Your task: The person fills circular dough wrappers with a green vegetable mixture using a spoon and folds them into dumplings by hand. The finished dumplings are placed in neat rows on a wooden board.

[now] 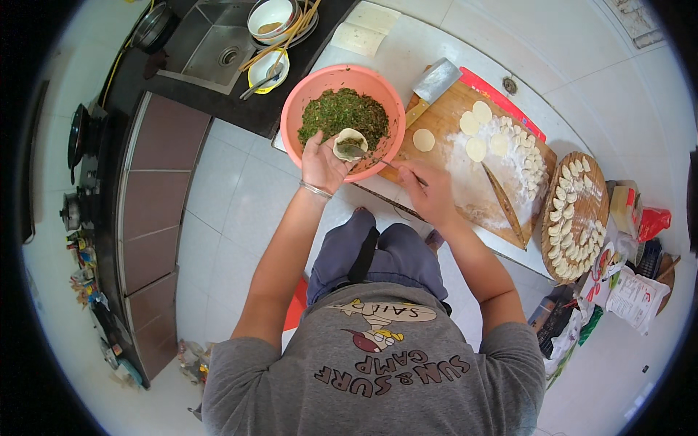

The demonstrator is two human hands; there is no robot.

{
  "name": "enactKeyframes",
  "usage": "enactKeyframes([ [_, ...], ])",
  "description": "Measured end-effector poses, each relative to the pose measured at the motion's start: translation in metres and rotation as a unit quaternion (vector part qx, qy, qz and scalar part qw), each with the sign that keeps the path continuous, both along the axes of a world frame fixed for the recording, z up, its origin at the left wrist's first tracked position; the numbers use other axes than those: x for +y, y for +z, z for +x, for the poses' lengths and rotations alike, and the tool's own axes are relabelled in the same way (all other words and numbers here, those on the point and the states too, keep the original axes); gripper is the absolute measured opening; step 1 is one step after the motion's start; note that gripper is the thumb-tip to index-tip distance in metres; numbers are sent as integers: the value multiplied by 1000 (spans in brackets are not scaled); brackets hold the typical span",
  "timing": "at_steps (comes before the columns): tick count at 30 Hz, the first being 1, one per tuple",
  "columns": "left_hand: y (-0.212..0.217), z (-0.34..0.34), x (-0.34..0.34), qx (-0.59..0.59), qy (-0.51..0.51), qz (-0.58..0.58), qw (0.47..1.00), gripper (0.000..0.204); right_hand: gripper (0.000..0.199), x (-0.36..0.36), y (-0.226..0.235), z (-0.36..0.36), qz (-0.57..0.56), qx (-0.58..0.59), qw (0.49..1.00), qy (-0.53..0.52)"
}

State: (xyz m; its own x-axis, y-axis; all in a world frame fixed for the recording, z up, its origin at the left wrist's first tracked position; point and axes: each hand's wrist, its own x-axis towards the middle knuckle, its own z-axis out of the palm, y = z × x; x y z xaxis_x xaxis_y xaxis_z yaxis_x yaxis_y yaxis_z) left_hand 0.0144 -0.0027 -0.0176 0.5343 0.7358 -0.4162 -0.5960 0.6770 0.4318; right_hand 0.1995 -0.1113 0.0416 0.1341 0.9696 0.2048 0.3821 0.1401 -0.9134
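Observation:
Over the near rim of a pink basin (292, 109), my left hand (325, 168) cups a round dumpling wrapper (342, 154). A little green filling sits in the wrapper. My right hand (427, 192) grips a metal spoon (381, 161) by its handle, and the spoon's bowl rests on the filling in the wrapper. Chopped green filling (342, 109) covers the bottom of the basin. To the right, a wooden board (436, 156) dusted with flour carries several flat wrappers (476, 150), small dough pieces (534, 163) and a tapered rolling pin (504, 203).
A cleaver (436, 81) lies at the board's far left corner, near a red strip (502, 102). Rows of folded dumplings (563, 218) fill a round tray (592, 190) at right. Stacked bowls (270, 18) and chopsticks (297, 33) stand by the sink (218, 51) at far left.

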Motion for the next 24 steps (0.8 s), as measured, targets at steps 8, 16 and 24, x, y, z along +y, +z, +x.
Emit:
enactKeyframes([
  [8,-3,-1,-2,-19,31,15,999,65,14,1,4,11,-77,126,988,-41],
  [16,10,10,-11,4,68,37,997,60,19,9,-2,6,-117,161,978,-64],
  [24,-1,-3,-4,0,40,15,999,64,19,4,37,36,2,-79,997,-19],
])
